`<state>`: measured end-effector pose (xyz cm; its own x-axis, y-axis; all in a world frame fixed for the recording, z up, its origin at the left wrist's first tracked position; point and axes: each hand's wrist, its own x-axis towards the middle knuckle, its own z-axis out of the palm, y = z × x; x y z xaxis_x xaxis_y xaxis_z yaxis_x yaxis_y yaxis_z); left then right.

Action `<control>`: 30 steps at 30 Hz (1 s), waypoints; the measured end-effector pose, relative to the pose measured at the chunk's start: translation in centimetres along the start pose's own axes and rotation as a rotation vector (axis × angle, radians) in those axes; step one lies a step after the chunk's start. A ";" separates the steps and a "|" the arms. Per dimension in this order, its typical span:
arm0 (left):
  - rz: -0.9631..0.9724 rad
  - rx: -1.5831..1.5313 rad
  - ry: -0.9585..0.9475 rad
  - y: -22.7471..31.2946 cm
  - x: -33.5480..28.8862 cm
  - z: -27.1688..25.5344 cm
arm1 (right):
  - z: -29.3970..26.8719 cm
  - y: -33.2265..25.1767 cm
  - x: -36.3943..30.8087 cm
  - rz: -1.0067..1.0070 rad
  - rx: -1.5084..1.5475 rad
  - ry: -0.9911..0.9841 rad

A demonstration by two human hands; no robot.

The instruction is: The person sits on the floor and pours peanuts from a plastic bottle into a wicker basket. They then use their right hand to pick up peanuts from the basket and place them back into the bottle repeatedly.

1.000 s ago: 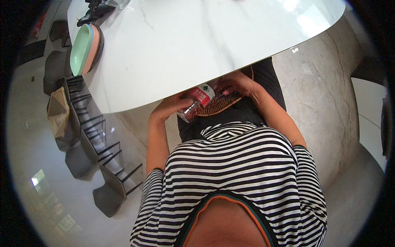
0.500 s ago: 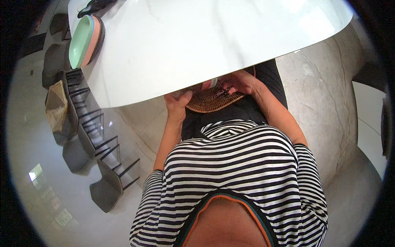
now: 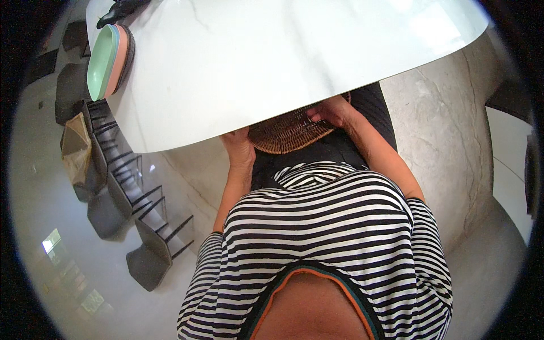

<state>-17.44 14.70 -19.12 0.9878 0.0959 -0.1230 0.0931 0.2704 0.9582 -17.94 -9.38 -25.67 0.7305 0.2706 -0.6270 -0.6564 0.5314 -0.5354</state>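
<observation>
From my end of the feed, I look down at the wicker basket (image 3: 292, 137), which sits over the dark cloth (image 3: 371, 116) on the wearer's lap, partly tucked under the near edge of the white marbled table (image 3: 226, 79). That edge cuts off my view of the basket's far side.

I have the left hand (image 3: 239, 148) beside the basket's left end, thumb side toward the rim. Its fingertips go under the table edge, so I cannot tell how far they are open or whether they grip anything. The right hand (image 3: 334, 111) reaches over the basket's right part, its fingers loosely bent inward; part of it is hidden too, and I cannot tell if it has hold of something.

Near the table's left edge I see a tilted stack of oval bowls (image 3: 102, 65), the pale green one foremost, and a black object (image 3: 119, 11) by the upper-left corner. Left of the table, grey chairs (image 3: 150, 260) line up, a tan bag-like item (image 3: 76, 144) on one.
</observation>
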 end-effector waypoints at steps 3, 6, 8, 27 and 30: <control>0.050 0.025 0.051 -0.3 -0.1 -0.5 | 0.0 0.2 -0.1 -0.009 -0.070 0.007; 0.055 0.103 0.096 0.7 -0.2 0.3 | -0.1 0.4 -0.1 0.002 -0.100 -0.008; 0.080 0.136 0.095 1.1 -0.3 0.5 | 0.0 0.1 -0.3 0.008 -0.131 -0.050; 0.202 0.116 0.017 3.2 -1.2 2.4 | 0.0 0.0 -0.5 -0.036 -0.101 -0.098; 0.168 0.099 0.013 3.3 -1.3 2.5 | 0.3 -0.3 -0.9 -0.043 -0.092 -0.125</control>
<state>-18.14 13.04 -15.11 0.9888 0.1444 0.0383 -0.0607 0.1542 0.9862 -18.33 -9.54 -24.76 0.7725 0.3498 -0.5300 -0.6341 0.4707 -0.6135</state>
